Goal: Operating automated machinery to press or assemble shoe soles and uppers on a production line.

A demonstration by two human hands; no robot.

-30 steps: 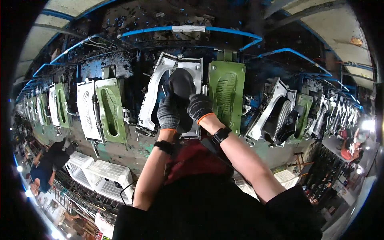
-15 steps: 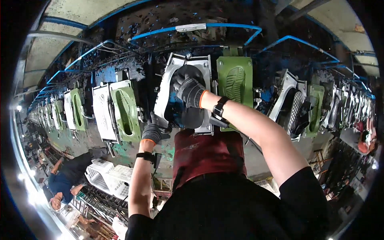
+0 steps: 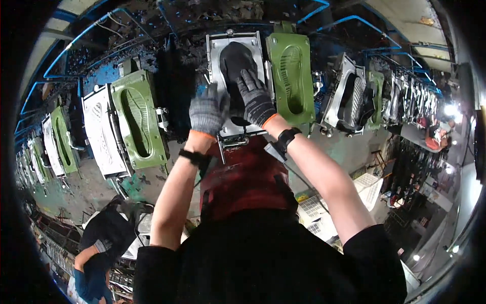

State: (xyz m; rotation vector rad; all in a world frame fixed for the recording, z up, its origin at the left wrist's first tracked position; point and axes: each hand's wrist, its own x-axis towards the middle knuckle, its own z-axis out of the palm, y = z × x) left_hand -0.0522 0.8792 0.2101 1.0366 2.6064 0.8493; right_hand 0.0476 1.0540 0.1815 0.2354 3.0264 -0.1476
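1. Looks like a footwear factory, straight off!
2. Shows green moulds (image 3: 292,76) with sole-shaped hollows, pale metal moulds (image 3: 216,50) alongside, lined up to both sides.
3. Adds blue pipe rails (image 3: 357,18) behind, white plastic crates (image 3: 368,188) below.
4. Even includes a co-worker (image 3: 104,228), lower left.

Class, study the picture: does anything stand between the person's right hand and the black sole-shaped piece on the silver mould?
Nothing visible except its grey glove: the right hand lies over the black piece. The left hand, blurred, is at the piece's left.
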